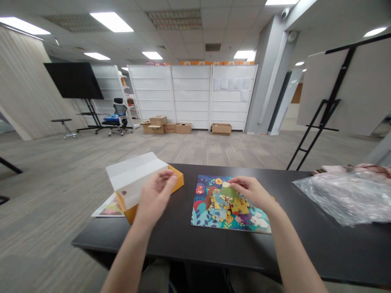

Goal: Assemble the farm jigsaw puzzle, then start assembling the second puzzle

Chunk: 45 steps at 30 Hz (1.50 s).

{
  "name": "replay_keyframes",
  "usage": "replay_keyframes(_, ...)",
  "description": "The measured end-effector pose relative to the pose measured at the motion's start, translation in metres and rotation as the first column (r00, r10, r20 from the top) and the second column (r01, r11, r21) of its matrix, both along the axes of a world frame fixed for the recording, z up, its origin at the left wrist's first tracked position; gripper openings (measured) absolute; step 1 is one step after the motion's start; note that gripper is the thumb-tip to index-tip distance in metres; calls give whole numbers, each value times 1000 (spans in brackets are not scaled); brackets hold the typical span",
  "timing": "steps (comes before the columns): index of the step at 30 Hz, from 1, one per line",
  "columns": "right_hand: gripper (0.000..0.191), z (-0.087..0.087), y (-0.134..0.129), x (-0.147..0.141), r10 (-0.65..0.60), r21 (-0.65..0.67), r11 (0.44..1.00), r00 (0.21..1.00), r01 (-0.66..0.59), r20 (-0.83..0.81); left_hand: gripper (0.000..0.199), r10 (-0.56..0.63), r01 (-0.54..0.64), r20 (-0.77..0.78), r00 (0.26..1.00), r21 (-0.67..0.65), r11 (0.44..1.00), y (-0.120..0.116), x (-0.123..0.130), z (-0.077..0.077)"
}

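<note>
Currently right hand (pixel 249 192) resting on jigsaw pieces (pixel 227 202) atop picture board (pixel 200 215), grip unclear; left hand (pixel 155 196) half-curled by yellow box (pixel 177 181), fingers' hold unclear.

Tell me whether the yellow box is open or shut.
Open: its white-lined lid stands raised above the yellow base.

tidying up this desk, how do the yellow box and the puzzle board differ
The yellow box is plain orange-yellow with a white panel tilted up out of it, while the jigsaw puzzle board is a multicoloured picture of plants and animals lying flat. The box stands left of the board, apart from it. Both rest on the dark table.
</note>
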State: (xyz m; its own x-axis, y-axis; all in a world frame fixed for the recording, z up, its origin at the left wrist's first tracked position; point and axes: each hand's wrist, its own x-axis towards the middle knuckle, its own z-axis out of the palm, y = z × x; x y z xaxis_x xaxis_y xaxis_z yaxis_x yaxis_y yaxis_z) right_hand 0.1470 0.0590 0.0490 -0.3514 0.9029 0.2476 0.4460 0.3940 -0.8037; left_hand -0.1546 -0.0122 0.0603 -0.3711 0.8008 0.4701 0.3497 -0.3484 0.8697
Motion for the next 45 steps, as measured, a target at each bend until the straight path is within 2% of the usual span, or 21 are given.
replay_keyframes(1, 28, -1, -1, -7, 26, 1, 1000, 1000, -26, 1, 36, -200, 200, -1, 980, -77, 977, 4, 20, -5)
replay_keyframes(3, 26, -4, -3, -21, 67, 6, 998, 998, -67, -11, 43, -407, 401, 12, 913, -208, 892, 13, 52, -18)
replay_keyframes(6, 21, -10, -2, -33, 106, 11, 994, 992, -105, -63, 49, -551, 559, 112, 827, -276, 782, 26, 75, -37)
replay_keyframes(7, 21, -12, -1, -35, 108, 10, 994, 992, -108, -72, 49, -579, 593, 140, 803, -274, 757, 29, 77, -41)
replay_keyframes(9, 23, -15, 2, -34, 83, 12, 997, 994, -83, -65, 48, -596, 620, 172, 784, -260, 741, 35, 74, -47)
replay_keyframes(11, 24, -16, 5, -28, 0, 41, 999, 1000, 1, -27, 46, -560, 585, 170, 811, -257, 770, 39, 65, -49)
replay_keyframes(15, 20, -16, 13, -8, -208, 160, 968, 974, 193, 85, 38, -418, 423, 83, 905, -293, 857, 45, 44, -58)
replay_keyframes(19, 19, -15, 15, -1, -261, 206, 950, 958, 234, 116, 31, -341, 290, -99, 935, -345, 893, 47, 35, -73)
replay_keyframes(22, 17, -13, 14, -6, -232, 200, 959, 964, 202, 134, 30, -376, 290, -208, 903, -350, 891, 46, 35, -79)
replay_keyframes(26, 18, -20, 17, -16, -192, 202, 968, 960, 151, 204, 40, -377, 272, -292, 879, -344, 899, 44, 31, -77)
replay_keyframes(31, 18, -34, 24, -19, -181, 240, 965, 934, 108, 307, 37, -407, 299, -296, 864, -348, 888, 41, 27, -71)
replay_keyframes(36, 17, -32, 18, -20, -115, 233, 972, 944, 42, 308, 32, -360, 230, -369, 857, -351, 908, 43, 28, -75)
replay_keyframes(42, 58, -30, 10, -20, 38, 92, 992, 908, -84, 418, 25, -312, 142, -510, 801, -345, 928, 42, 34, -72)
replay_keyframes(45, 59, -31, 10, -20, 43, 71, 994, 911, -78, 409, 24, -283, 136, -549, 787, -293, 946, 37, 42, -64)
